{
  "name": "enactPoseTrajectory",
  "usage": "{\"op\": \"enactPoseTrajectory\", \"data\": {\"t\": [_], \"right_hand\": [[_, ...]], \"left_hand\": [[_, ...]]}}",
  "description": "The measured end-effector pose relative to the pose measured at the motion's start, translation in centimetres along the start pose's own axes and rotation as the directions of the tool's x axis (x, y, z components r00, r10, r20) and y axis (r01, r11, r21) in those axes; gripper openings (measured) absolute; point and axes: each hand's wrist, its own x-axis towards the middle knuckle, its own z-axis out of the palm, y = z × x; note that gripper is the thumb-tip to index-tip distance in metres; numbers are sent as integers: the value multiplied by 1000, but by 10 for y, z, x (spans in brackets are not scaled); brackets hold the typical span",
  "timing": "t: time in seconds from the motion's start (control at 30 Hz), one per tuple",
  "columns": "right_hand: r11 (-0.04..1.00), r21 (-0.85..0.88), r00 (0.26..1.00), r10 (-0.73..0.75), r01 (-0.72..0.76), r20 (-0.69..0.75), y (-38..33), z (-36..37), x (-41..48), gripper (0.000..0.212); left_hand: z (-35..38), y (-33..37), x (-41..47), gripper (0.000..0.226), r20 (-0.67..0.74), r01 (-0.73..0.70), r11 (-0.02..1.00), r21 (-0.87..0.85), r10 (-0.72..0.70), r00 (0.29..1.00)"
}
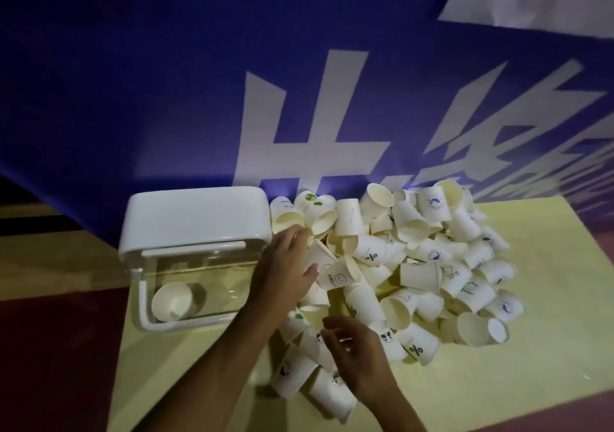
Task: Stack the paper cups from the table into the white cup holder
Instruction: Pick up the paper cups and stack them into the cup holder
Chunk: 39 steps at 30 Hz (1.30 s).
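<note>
A big heap of white paper cups (418,265) covers the middle and right of the pale yellow table (548,348). At the table's left end stands the white cup holder (196,222), with a white lid and a clear front. One cup (172,300) lies on its side inside it. My left hand (285,265) reaches into the heap's left edge beside the holder, its fingers wrapped around a cup (320,257). Lower down, my right hand (355,355) hovers over the near cups with its fingers spread, holding nothing.
A blue banner (166,82) with large white characters hangs right behind the table. Dark red floor (59,365) shows to the left of the table. Bare tabletop lies at the front right, beyond the heap.
</note>
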Motion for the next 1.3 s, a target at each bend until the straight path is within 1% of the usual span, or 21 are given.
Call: {"op": "enactPoseTrajectory", "data": {"t": [0.07, 0.1, 0.17, 0.23, 0.33, 0.43, 0.5, 0.53, 0.57, 0.63, 0.67, 0.7, 0.73, 0.8, 0.9, 0.97, 1.0, 1.1, 1.13, 1.2, 1.3], "right_hand": [[1000, 20, 1000, 4, -4, -11, 11, -23, 1, 11], [1000, 27, 1000, 3, -3, -14, 16, -35, 3, 14], [999, 33, 1000, 14, -13, -22, 27, -57, 9, 17], [999, 46, 999, 20, -19, -30, 37, -76, 17, 14], [999, 51, 999, 22, -20, -29, 51, -106, 31, 11], [1000, 10, 999, -1, 2, -54, 59, -134, 48, 11], [1000, -2, 993, -22, 22, -115, 63, -152, 64, 13], [1000, -10, 987, -19, 18, -162, 63, -160, 74, 18], [1000, -15, 976, -3, 0, -216, 59, -166, 84, 29], [997, 14, 949, 77, -76, -306, 50, -176, 108, 61], [991, 62, 935, 132, -118, -328, 41, -179, 120, 75], [979, 126, 925, 192, -159, -328, 34, -179, 133, 85], [963, 194, 916, 242, -187, -319, 26, -177, 144, 92], [908, 347, 898, 338, -234, -280, 17, -170, 164, 97], [820, 470, 878, 447, -327, -169, 14, -162, 185, 90], [810, 460, 887, 451, -363, -94, 17, -159, 193, 81], [818, 455, 895, 437, -352, -92, 18, -158, 194, 74], [842, 452, 886, 417, -294, -201, 18, -158, 188, 56], [863, 430, 880, 398, -264, -258, 17, -159, 181, 56], [920, 338, 876, 321, -198, -360, 13, -160, 163, 63], [984, 173, 892, 111, -37, -439, 17, -162, 135, 74]], "left_hand": [[10, 2, 38, 70, 11, -134, 970, 201, 135, 991], [16, 1, 55, 75, 35, -176, 946, 271, 173, 984], [25, -2, 83, 79, 130, -237, 894, 381, 202, 971], [30, -7, 100, 84, 221, -320, 824, 467, 241, 945], [35, -3, 111, 82, 327, -393, 748, 535, 245, 912], [35, 0, 114, 76, 325, -427, 705, 567, 286, 902], [32, 1, 117, 75, 291, -425, 706, 567, 311, 905], [29, 4, 117, 74, 272, -396, 734, 552, 290, 917], [24, 11, 114, 74, 233, -336, 793, 509, 248, 940], [16, 30, 100, 78, 113, -84, 951, 296, 52, 992], [12, 42, 88, 79, 29, 50, 990, 133, -54, 998], [10, 56, 74, 79, -43, 156, 987, -47, -158, 986], [11, 68, 59, 76, -95, 212, 956, -204, -235, 967], [20, 88, 31, 73, -157, 231, 891, -391, -312, 937], [38, 101, 5, 72, -143, 260, 830, -493, -373, 917], [46, 102, -4, 74, -127, 290, 812, -507, -403, 907], [48, 102, -7, 74, -126, 303, 806, -508, -418, 900], [47, 101, -15, 73, -131, 306, 800, -516, -427, 895], [45, 99, -19, 75, -129, 308, 798, -518, -429, 894], [39, 92, -28, 77, -116, 315, 785, -534, -437, 892], [32, 78, -46, 73, -102, 322, 762, -562, -451, 887]]}}
